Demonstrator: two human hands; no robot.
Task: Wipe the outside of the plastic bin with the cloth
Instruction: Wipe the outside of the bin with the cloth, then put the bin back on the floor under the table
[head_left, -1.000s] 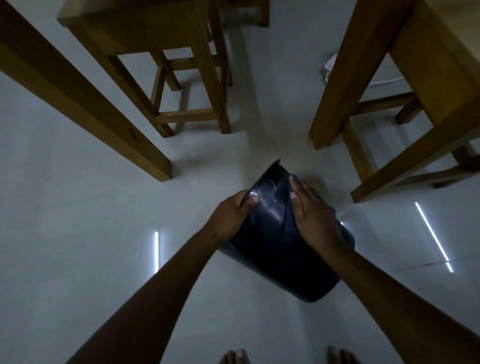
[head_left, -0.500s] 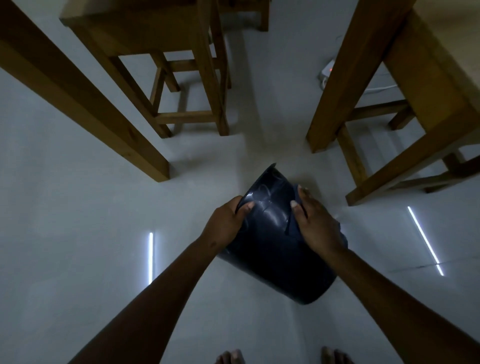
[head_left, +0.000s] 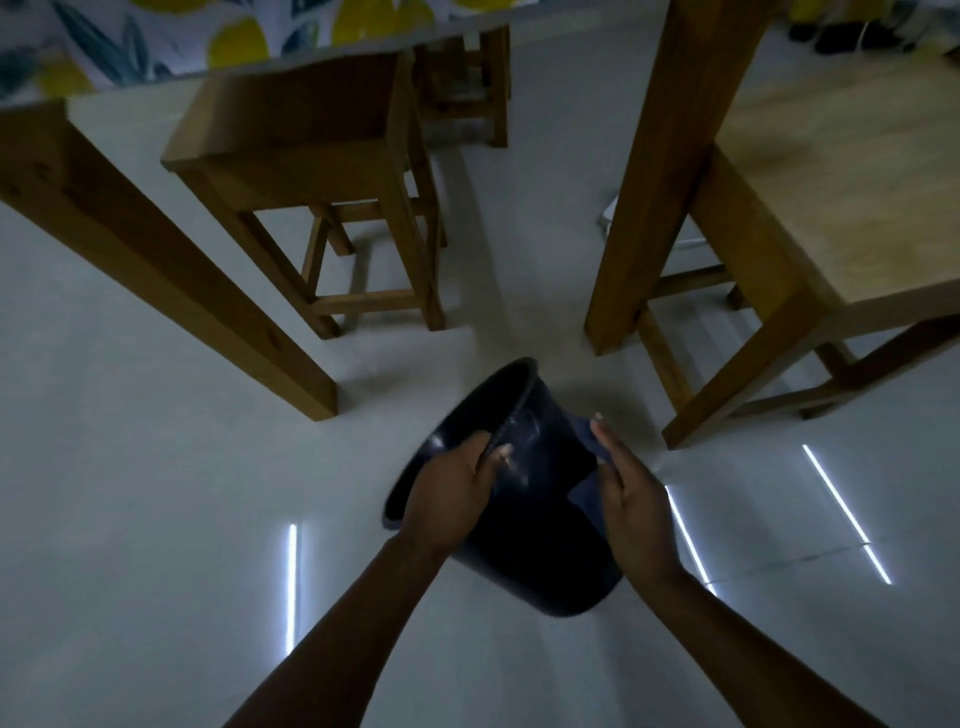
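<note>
We hold the plastic bin tilted, near the wooden table leg: our left hand grips its rim to steady it, while our right hand, fingers straight, presses the cloth against the outer wall, likely for wiping.

The plastic bin is glossy blue-black, with pale cloudy smears on its wall near the rim. The cloth on its right side is a flatter dark blue. Under the bin the floor is pale grey-white, with thin bright white streaks on either side. Beyond the bin, the table legs and left stool are mid-brown wood, and the right stool has a lighter honey seat. Farthest beyond, the tablecloth is white with yellow lemons and dark teal leaves.
</note>
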